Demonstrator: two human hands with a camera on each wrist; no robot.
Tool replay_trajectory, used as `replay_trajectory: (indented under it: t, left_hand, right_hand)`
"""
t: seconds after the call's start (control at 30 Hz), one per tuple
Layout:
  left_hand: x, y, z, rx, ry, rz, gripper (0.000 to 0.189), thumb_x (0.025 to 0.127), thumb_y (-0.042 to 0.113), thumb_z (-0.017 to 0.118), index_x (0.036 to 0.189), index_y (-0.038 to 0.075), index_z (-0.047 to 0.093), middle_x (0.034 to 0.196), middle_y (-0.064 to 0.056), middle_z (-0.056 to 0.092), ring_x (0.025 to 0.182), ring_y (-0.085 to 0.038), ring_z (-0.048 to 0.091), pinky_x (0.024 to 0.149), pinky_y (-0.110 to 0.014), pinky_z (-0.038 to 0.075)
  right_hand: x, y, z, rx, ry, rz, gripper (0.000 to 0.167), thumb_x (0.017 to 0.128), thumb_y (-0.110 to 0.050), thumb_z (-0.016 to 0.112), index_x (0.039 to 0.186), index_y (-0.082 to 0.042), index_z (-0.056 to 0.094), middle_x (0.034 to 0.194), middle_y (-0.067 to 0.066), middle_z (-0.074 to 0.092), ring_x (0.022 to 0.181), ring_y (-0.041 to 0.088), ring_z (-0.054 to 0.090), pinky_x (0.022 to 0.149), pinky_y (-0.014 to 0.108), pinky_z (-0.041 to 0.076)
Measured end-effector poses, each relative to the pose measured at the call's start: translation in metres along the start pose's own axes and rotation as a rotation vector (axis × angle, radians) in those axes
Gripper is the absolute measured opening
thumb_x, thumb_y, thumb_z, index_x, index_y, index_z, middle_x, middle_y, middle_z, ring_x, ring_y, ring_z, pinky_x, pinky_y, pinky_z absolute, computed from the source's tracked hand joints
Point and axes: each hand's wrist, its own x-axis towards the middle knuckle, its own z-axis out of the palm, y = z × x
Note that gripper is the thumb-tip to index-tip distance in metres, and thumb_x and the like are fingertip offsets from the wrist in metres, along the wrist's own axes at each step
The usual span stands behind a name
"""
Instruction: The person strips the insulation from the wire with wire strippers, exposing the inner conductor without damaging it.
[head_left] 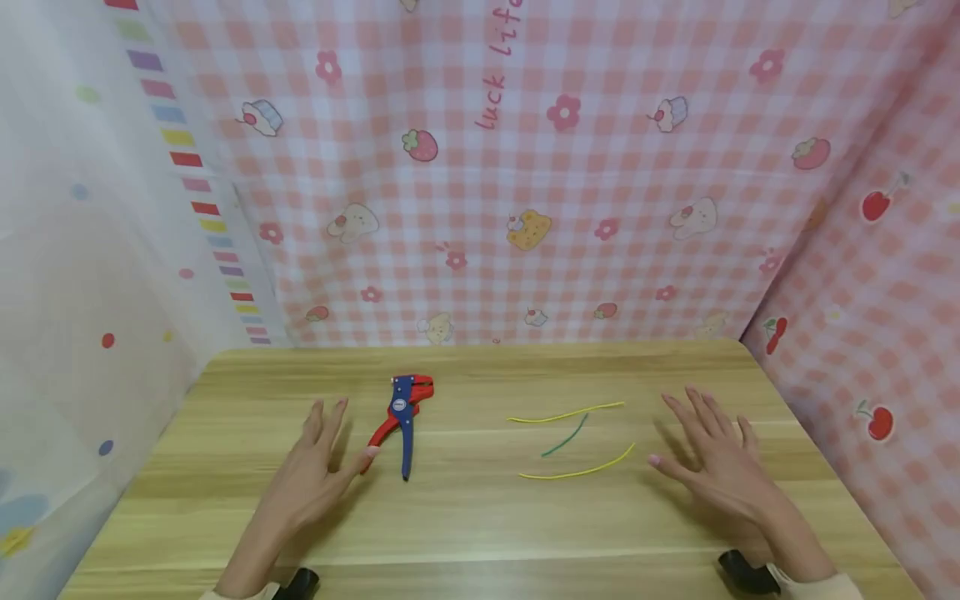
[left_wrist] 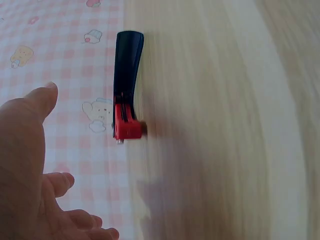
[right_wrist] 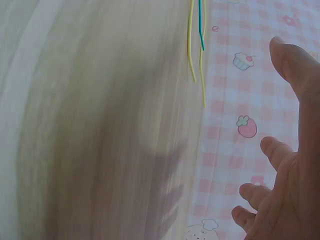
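A wire stripper [head_left: 402, 406] with a blue body and one red handle lies on the left half of the table. Just left of it hovers my left hand [head_left: 311, 479], fingers spread and holding nothing; in the head view its thumb overlaps the red handle, and I cannot tell if they touch. Toward the right lie an upper yellow wire [head_left: 566, 414], a short green wire [head_left: 566, 437] and a lower yellow wire [head_left: 577, 474]. My right hand [head_left: 716, 462] is to the right of these wires, apart from them, with fingers spread and nothing held.
The wood-grain table [head_left: 450, 533] has its far edge against a pink checked curtain [head_left: 480, 183]. White cloth [head_left: 112, 275] hangs along the left side, and more checked cloth [head_left: 877, 317] along the right. Black straps [head_left: 748, 573] sit at both wrists.
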Motion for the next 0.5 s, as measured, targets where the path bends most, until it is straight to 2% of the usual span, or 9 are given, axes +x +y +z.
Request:
replay_trajectory:
  t: [0.2,0.5]
  left_hand:
    - [0.002,0.005,0.003,-0.030,-0.010,-0.009,0.091,0.098,0.071,0.047,0.166,0.030,0.003,0.170,-0.026,0.005,0.143,-0.060,0.034,0.105,-0.079,0.036]
    - [0.005,0.016,0.013,-0.073,-0.026,-0.012,0.094,0.096,0.070,0.053,0.166,0.024,0.009,0.170,-0.022,0.017,0.149,-0.052,0.031,0.111,-0.076,0.033]
  right_hand:
    - [0.004,-0.010,0.006,0.030,0.008,-0.025,0.093,0.092,-0.057,0.068,0.165,-0.034,0.015,0.173,0.015,0.010,0.156,0.047,0.011,0.117,0.079,0.001]
    - [0.004,-0.017,0.012,0.069,0.011,-0.076,0.091,0.091,-0.052,0.073,0.163,-0.033,0.022,0.169,0.018,0.022,0.150,0.052,0.022,0.114,0.077,0.014]
